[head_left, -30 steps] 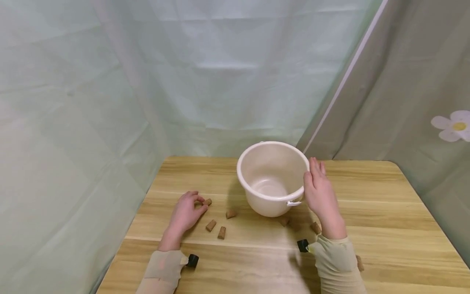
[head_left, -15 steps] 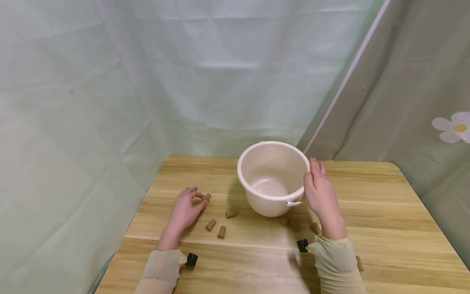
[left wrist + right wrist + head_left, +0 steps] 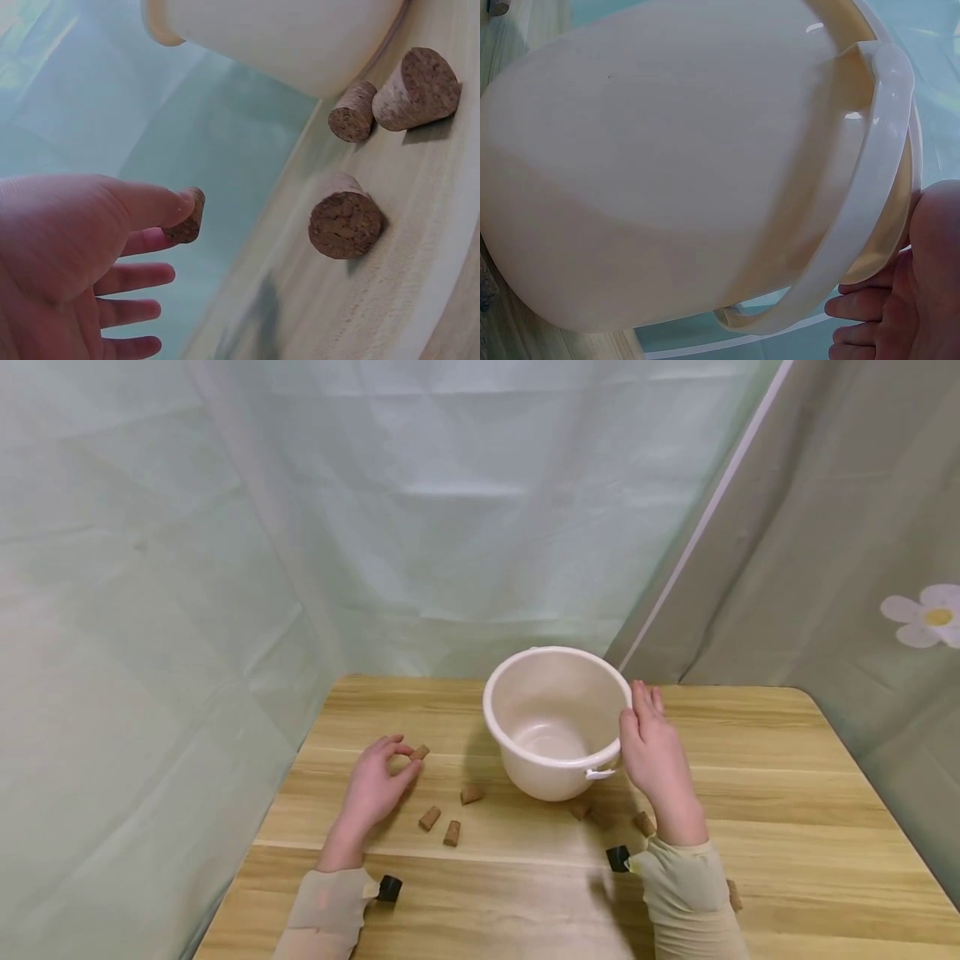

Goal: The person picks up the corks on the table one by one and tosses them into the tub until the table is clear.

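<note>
My left hand (image 3: 375, 781) pinches a tapered cork stopper (image 3: 420, 752) between thumb and index finger, left of the bucket. In the left wrist view that cork (image 3: 189, 217) shows clear of the wooden surface, and the other fingers extend straight below it. A white plastic bucket (image 3: 543, 781) stands upright on the table with its inside bare. Along the bucket's right side lies my right hand (image 3: 657, 760), fingers straight and touching the rim. The right wrist view shows the white handle (image 3: 874, 172) hanging down beside that hand's fingers (image 3: 859, 304).
Three loose corks lie between the left hand and bucket: one cork (image 3: 472, 794) nearest it, another cork (image 3: 430, 818) and a third cork (image 3: 452, 833). More corks (image 3: 643, 823) lie around the right forearm, partly hidden. Pale curtains (image 3: 465, 527) rise behind the wooden table (image 3: 525, 902).
My left hand has lifted slightly and drawn the pinched cork up and a little left in the head view. The right hand and bucket have stayed in place.
</note>
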### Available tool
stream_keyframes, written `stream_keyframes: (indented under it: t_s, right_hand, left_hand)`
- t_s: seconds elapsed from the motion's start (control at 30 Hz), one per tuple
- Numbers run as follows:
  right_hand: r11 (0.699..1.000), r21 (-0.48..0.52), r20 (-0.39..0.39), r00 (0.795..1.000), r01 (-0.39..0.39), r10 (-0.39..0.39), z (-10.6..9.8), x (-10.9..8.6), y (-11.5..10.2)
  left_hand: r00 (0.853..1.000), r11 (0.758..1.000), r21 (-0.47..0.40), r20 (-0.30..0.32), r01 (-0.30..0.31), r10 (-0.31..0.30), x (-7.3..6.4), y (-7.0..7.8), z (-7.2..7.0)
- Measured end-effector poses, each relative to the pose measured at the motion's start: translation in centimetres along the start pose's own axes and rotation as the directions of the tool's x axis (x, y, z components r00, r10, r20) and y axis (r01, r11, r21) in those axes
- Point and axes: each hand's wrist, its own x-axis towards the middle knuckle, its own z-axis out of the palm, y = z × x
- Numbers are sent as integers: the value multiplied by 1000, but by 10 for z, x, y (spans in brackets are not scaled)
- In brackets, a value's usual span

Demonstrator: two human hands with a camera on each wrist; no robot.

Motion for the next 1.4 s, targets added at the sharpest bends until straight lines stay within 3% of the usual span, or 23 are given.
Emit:
stream_keyframes:
  t_s: [0.3, 0.5, 0.8, 1.4]
  right_hand:
    - [1000, 0, -6, 1000, 0, 0, 1, 0, 1]
    - [1000, -1, -3, 1000, 2, -2, 0, 1, 0]
    - [1000, -6, -3, 1000, 7, -7, 1, 1, 3]
    - [1000, 8, 0, 1000, 1, -1, 0, 2, 2]
  left_hand:
    - [1000, 997, -81, -23, -6, 4, 1, 9, -5]
    - [999, 988, -152, -31, -29, 24, -2, 23, -12]
    - [994, 979, -183, -78, -91, 77, -2, 49, -15]
    - [982, 950, -261, -128, -170, 140, 13, 98, -1]
